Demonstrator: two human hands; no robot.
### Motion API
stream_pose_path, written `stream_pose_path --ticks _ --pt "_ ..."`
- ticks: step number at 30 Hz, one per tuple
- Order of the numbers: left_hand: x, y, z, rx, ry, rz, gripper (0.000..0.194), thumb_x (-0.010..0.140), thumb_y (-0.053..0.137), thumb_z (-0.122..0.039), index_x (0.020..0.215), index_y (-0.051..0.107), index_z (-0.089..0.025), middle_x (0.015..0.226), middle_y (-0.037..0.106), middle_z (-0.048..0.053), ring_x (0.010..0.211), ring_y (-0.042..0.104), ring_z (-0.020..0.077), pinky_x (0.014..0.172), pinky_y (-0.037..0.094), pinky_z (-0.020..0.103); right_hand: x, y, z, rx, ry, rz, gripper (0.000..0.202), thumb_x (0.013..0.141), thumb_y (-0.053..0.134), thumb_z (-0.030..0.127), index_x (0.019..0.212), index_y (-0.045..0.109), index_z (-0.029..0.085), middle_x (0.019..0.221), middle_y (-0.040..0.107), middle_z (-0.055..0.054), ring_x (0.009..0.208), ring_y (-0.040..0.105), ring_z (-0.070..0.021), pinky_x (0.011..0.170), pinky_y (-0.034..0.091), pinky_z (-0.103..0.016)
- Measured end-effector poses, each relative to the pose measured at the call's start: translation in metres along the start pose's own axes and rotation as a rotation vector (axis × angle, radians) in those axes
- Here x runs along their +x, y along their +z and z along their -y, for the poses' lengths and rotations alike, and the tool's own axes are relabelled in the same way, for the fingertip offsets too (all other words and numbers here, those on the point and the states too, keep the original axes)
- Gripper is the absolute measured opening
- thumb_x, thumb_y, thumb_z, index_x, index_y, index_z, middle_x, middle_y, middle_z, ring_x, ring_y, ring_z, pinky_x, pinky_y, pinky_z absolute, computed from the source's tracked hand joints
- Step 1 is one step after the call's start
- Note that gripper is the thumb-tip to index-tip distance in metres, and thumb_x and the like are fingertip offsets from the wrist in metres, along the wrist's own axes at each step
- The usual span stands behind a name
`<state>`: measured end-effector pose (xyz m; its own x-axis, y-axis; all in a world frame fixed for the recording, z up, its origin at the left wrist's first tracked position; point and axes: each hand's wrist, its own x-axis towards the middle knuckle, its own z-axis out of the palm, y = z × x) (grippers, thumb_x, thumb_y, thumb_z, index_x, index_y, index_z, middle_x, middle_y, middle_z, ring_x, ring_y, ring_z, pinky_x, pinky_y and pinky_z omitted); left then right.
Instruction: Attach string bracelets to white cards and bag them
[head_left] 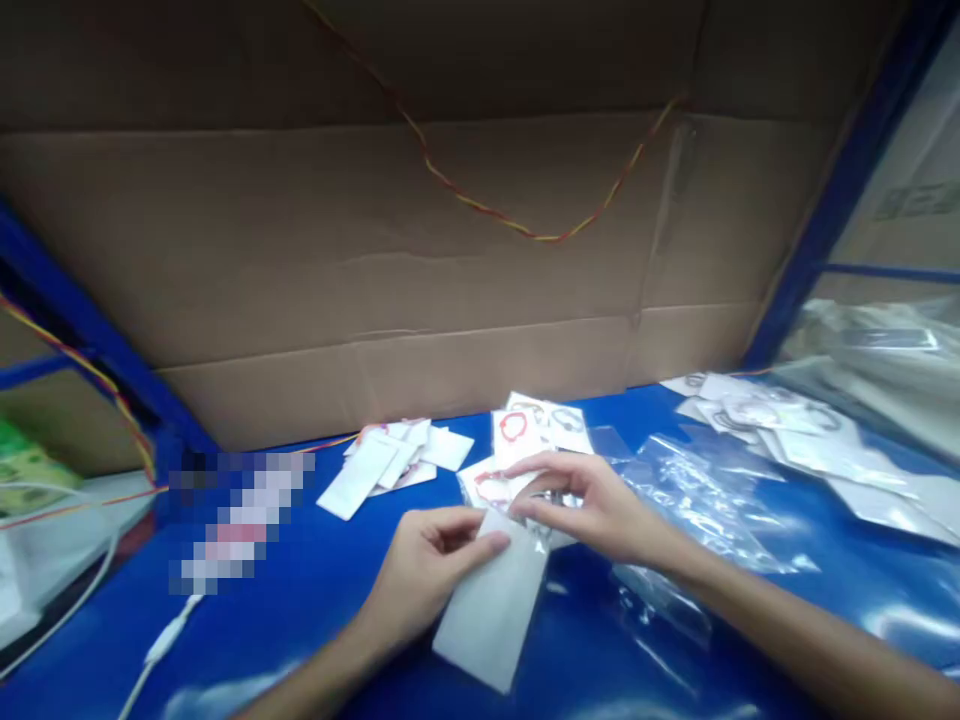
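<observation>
I have the left hand (424, 565) pinching a white packet (491, 612) near its upper end, thumb on top, over the blue surface (322, 600), well out from its back edge. The right hand (589, 500) sits curled at that end (blurry, can't tell if it grips). Printed cards (517, 427) lie near the back edge, clear bags (697, 500) rightward.

The long card (491, 615) is showing plain greyish white, and the table (322, 560) is shining deep blue. The cardboard (360, 230) is looking brown. The wire (551, 239) is combining red with yellow; a white printed card (514, 430) is bearing a red ring.
</observation>
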<state>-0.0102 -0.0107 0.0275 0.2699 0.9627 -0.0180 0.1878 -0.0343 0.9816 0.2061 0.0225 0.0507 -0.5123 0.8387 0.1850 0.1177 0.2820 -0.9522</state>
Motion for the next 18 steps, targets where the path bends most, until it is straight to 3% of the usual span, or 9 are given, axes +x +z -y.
stream_pose_path --ticks 6,12,18 --pt "0.002 -0.003 0.006 -0.006 0.014 -0.046 0.037 0.08 0.075 -0.043 0.098 0.079 -0.012 0.092 0.076 0.01 0.076 0.068 0.0197 0.063 0.05 0.021 0.0 -0.003 0.001 -0.067 -0.069 -0.035 0.033 0.091 0.056 0.042 0.108 0.069 0.017 0.111 0.071 -0.006 0.097 0.067 -0.0073 0.08 0.051 -0.015" --pt "0.0 -0.002 0.006 -0.029 0.037 -0.047 0.035 0.081 0.075 -0.042 0.1 0.078 -0.012 0.092 0.076 0.01 0.079 0.068 0.0197 0.066 0.052 0.022 0.002 -0.003 -0.009 -0.106 -0.083 -0.133 0.032 0.085 0.065 0.042 0.108 0.066 0.019 0.107 0.068 -0.003 0.082 0.061 -0.0026 0.069 0.048 -0.011" --pt "0.002 -0.004 0.007 -0.061 0.047 -0.061 0.032 0.082 0.074 -0.041 0.099 0.078 -0.014 0.094 0.076 0.009 0.079 0.069 0.0184 0.065 0.051 0.02 0.002 -0.001 -0.013 -0.163 -0.158 -0.228 0.029 0.082 0.068 0.041 0.101 0.07 0.02 0.107 0.068 -0.004 0.092 0.064 -0.0063 0.069 0.049 -0.012"
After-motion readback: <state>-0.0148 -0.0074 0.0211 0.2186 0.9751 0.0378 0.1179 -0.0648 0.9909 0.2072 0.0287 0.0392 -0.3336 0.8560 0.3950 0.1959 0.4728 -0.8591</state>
